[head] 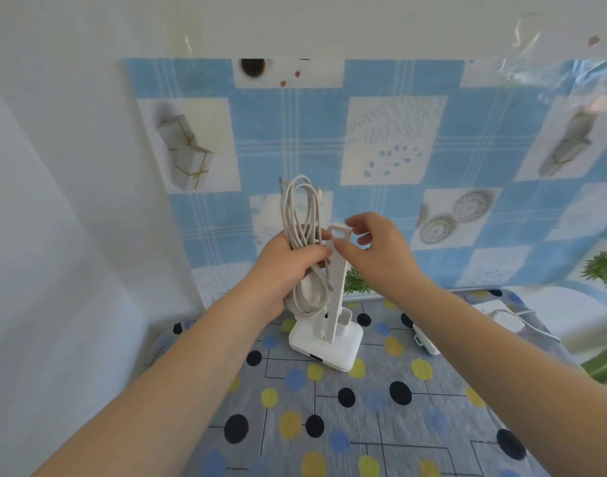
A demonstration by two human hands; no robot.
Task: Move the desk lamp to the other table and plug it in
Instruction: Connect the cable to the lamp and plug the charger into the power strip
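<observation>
Head view: left hand (288, 266) grips the limp coiled cord (304, 242); right hand (374, 246), fingers loosely parted, seemingly touches the light, stiff lamp (333, 304) stem — grasp there.

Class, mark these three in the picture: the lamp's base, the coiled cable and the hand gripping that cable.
lamp base (329, 349), head view, on its white top face.
coiled cable (297, 204), head view, on the upper loops.
left hand (288, 266), head view, on the back of the hand.
</observation>
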